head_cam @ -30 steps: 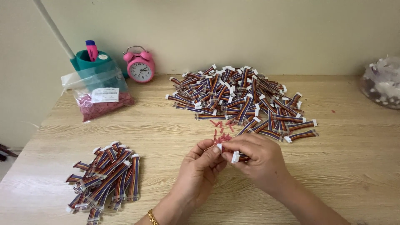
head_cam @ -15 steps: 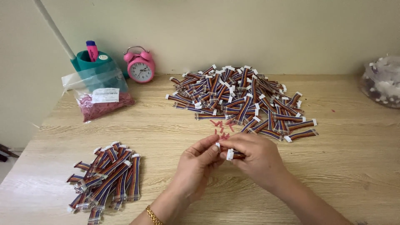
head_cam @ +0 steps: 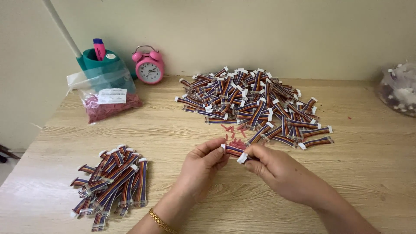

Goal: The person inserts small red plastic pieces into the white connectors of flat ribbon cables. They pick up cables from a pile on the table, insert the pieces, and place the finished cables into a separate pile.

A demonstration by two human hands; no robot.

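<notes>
Head view: short multicolour ribbon cable w/ white connectors held between both hands, above the wooden table, approx. in the middle front. Left hand pinching the cable's left end w/ thumb and fingertips; gold bracelet on that wrist. Right hand pinching the right end, just at the white connector. Hands close together, nearly touching at the cable. Just behind the hands, small red bits scattered on the table. Further back, big pile of same cables, reaching to near the wall. At front left, smaller pile of cables, laid more or less parallel, well apart from the hands. At back left, clear plastic bag w/ red pieces inside, touching a teal holder w/ a pink marker; pink alarm clock beside it. At right edge, another clear bag w/ white parts, partly cut off.
</notes>
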